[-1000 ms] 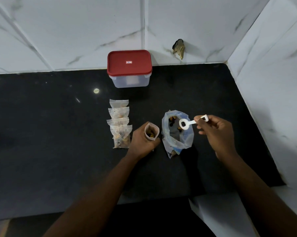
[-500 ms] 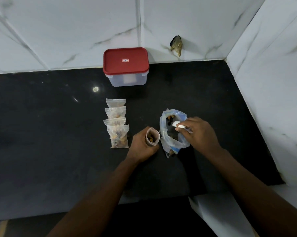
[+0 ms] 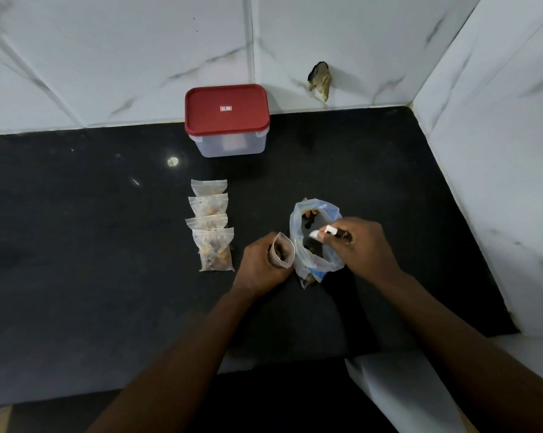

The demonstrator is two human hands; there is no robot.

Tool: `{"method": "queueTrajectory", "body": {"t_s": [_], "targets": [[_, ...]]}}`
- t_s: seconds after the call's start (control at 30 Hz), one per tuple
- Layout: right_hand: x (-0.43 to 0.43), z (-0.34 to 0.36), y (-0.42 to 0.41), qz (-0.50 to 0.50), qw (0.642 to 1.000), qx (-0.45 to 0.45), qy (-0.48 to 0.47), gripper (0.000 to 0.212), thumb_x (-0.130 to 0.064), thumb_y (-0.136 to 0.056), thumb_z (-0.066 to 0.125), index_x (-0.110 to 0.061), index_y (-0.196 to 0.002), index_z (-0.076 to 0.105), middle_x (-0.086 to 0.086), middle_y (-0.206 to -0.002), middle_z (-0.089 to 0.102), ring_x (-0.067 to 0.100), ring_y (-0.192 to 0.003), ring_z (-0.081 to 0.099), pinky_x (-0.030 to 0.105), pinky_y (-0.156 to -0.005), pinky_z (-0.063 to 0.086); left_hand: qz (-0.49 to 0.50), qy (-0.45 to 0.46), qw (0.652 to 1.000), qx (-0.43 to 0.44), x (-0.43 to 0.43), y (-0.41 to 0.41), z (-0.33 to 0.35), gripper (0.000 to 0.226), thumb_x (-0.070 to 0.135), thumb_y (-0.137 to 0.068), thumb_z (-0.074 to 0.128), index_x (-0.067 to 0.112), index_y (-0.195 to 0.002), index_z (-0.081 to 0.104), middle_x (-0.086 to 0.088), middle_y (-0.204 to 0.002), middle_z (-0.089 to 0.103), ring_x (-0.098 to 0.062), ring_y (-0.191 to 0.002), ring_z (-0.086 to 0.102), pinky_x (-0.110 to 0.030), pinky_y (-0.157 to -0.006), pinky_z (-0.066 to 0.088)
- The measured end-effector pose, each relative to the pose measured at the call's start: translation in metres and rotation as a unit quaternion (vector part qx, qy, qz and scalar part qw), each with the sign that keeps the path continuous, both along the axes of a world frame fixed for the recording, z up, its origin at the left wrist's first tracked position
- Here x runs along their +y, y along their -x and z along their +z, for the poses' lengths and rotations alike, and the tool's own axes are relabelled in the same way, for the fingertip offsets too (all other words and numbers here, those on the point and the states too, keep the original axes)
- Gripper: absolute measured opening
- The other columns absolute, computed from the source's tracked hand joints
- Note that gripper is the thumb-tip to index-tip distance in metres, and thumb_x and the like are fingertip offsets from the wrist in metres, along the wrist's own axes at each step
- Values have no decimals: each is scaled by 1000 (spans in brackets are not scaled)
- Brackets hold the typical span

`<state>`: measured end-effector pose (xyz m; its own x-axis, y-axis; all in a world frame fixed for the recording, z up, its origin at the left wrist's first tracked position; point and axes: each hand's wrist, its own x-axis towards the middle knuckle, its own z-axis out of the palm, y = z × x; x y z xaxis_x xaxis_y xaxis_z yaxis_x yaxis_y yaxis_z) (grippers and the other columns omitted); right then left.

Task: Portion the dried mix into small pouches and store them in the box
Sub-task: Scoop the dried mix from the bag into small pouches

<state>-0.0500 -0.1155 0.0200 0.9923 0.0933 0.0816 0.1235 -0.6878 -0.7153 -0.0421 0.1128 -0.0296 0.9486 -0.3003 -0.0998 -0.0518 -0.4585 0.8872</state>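
Two hands work: left hand [image 3: 259, 265] grips an open clear pouch [image 3: 282, 250]; right hand [image 3: 362, 245] pinches a white plastic scoop [image 3: 321, 232] inside the clear mix bag [image 3: 315, 235].

The light is dim, cool and flat. The black tabletop [image 3: 76, 245] swallows detail, and a small round glare spot [image 3: 172, 161] glints well beyond and left of the fingers [image 3: 348, 228]. The white marble wall tiles [image 3: 107, 57] beyond them read brightest. The forearms [image 3: 176, 364], nearer the camera, sink into shadow. Wide-angle distortion bows the tile lines at the edges, and the focus is slightly soft.
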Motion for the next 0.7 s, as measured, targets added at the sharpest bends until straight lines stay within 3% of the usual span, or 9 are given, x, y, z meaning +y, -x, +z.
{"method": "queueTrajectory", "body": {"t_s": [0.17, 0.5, 0.7], "targets": [[5, 1, 7, -17, 999, 26, -38, 12, -27, -90, 75, -19, -97, 79, -10, -84, 75, 2, -78, 72, 27, -72, 59, 0, -18, 1000, 1, 1, -2, -8, 25, 23, -79, 87, 26, -94, 68, 9, -91, 71, -7, -85, 69, -36, -79, 61], [23, 0, 13, -55, 995, 57, -60, 9, -26, -90, 76, -17, -88, 78, -12, -73, 72, 0, -70, 69, 12, -65, 51, -1, -29, 999, -24, 2, 0, -10, 19, 15, -82, 84, 20, -92, 69, 8, -88, 70, -5, -82, 68, -21, -74, 56], [20, 0, 18, -97, 993, 17, -70, 8, -22, -91, 74, -17, -95, 77, -9, -81, 74, 2, -76, 71, 24, -69, 59, -18, -35, 999, -25, 8, 0, -7, 24, 14, -80, 86, 18, -99, 71, 10, -94, 70, -3, -91, 66, -18, -79, 54]]}}
